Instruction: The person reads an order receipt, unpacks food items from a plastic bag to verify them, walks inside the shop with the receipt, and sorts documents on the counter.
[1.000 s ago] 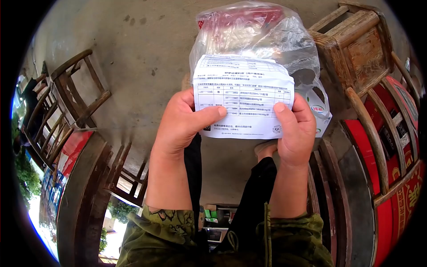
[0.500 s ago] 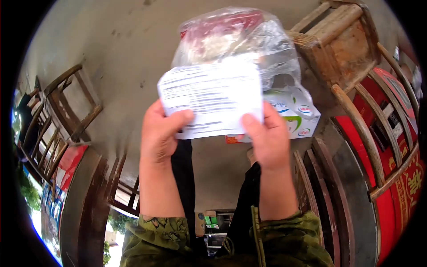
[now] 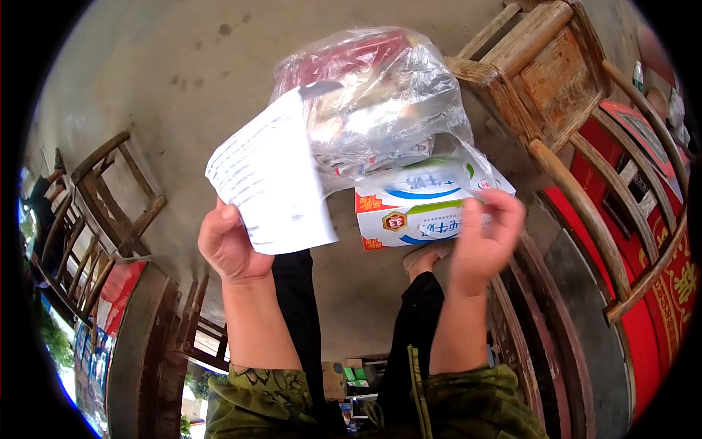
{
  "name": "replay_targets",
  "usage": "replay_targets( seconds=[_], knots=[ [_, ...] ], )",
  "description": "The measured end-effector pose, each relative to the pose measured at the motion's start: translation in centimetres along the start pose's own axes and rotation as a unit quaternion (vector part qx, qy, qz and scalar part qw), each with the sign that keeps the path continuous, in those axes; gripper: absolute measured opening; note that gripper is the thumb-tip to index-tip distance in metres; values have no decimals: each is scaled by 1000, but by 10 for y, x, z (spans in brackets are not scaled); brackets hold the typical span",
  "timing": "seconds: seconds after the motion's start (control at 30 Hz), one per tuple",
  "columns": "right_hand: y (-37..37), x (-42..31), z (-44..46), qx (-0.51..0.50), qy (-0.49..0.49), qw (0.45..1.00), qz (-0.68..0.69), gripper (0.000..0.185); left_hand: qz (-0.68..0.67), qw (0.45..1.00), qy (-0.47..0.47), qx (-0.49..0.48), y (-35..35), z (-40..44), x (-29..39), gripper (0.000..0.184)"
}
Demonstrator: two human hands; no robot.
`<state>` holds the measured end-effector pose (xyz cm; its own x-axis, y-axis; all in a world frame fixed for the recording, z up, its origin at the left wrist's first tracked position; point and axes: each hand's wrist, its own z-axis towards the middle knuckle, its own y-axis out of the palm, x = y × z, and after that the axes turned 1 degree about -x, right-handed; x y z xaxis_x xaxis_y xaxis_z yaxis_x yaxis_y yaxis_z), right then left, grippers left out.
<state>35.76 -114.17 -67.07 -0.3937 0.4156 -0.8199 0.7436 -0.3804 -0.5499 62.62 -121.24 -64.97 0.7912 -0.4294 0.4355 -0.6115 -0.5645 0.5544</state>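
Observation:
My left hand (image 3: 235,241) is closed on a printed sheet of paper (image 3: 270,175), gripping its lower left edge between thumb and fingers. The sheet tilts, its right side curling. My right hand (image 3: 486,238), a little blurred, is off the paper, thumb and fingers apart. It hovers at the right end of a white and blue milk carton box (image 3: 413,212), close to a loose strip of plastic; whether it touches either is unclear. Behind the paper lies a clear plastic bag (image 3: 380,110) with a dark red item inside, partly overlapping the box.
A worn wooden chair (image 3: 548,80) stands at the upper right, with another chair back before a red printed covering (image 3: 651,344) on the right. More wooden chairs (image 3: 117,190) are on the left. Grey concrete floor (image 3: 190,95) spreads behind the bag.
My right hand has let go of the paper and moved right and slightly down. My left hand has carried the sheet left, tilting it, so more of the bag and box shows.

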Motion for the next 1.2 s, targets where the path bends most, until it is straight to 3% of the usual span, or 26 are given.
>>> replay_targets(
  seconds=[0.03, 0.07, 0.1, 0.17, 0.2, 0.27, 0.3, 0.33, 0.43, 0.53, 0.57, 0.63, 0.67, 0.73, 0.8, 0.9, 0.93, 1.0, 1.03, 1.1, 1.13, 1.2],
  knots=[
    [-12, 2, 9, 73, 3, 995, -67, 34, -40, 999, -10, -28, 0, 0, 1, 35],
    [-25, -3, 17, 76, 15, 982, -174, 38, -79, 995, -22, -56, -1, 1, 3, 26],
    [-28, 16, 18, 80, 11, 982, -170, 38, -117, 989, -36, -82, -1, 2, 4, 20],
    [-29, 63, 14, -78, 69, 986, -130, 29, -106, 991, -31, -73, 8, -1, 3, 25],
    [-21, 40, 18, -168, 219, 961, -28, 19, -80, 994, -27, -64, 10, -4, 2, 34],
    [15, 1, 4, -252, 161, 947, 113, 15, -15, 999, -12, -39, -12, -10, -6, 72],
    [33, -22, -2, -346, 112, 922, 135, 16, 28, 997, -39, -53, -32, -14, -8, 80],
    [57, -28, -13, -363, -23, 925, 107, 25, 40, 996, -47, -62, -27, -17, -10, 81],
    [110, -20, -50, -427, 132, 845, 292, 23, 52, 990, -72, -114, -5, -18, -15, 69],
    [103, -31, -42, -398, -17, 896, 195, 13, 32, 984, -80, -154, 18, -18, -16, 63],
    [89, -44, -33, -421, 58, 893, 145, 8, 19, 984, -80, -157, 23, -19, -16, 63],
    [56, -50, -23, -372, 68, 917, 128, 11, 1, 985, -73, -155, 24, -18, -13, 66],
    [36, -59, -16, -338, 183, 888, 252, 14, 6, 985, -73, -154, 23, -17, -11, 70],
    [-12, -73, 1, -195, 284, 875, 340, 17, 33, 981, -57, -180, 0, -12, -8, 73],
    [-50, -68, 12, -130, 166, 854, 476, 22, -2, 991, -43, -127, -31, -11, -5, 72],
    [-90, -99, 7, -186, 135, 838, 494, 27, -54, 994, -23, -88, -4, -6, -13, 63],
    [-101, -110, 6, -186, 133, 838, 496, 27, -64, 993, -21, -92, 0, -5, -15, 60],
    [-119, -124, 6, -211, 249, 788, 522, 32, -73, 992, -18, -102, 6, -4, -21, 58],
    [-120, -120, 7, -175, 214, 841, 465, 38, -74, 992, -18, -101, 8, -5, -23, 56],
    [-128, -99, 19, -191, 195, 872, 406, 36, -72, 992, -15, -101, 14, -6, -28, 54],
    [-133, -92, 25, -194, 236, 858, 414, 27, -49, 996, -14, -70, 18, -7, -30, 53],
    [-122, -73, 34, -171, 223, 914, 292, 19, -3, 1000, 5, 14, 17, -7, -34, 48]
  ],
)
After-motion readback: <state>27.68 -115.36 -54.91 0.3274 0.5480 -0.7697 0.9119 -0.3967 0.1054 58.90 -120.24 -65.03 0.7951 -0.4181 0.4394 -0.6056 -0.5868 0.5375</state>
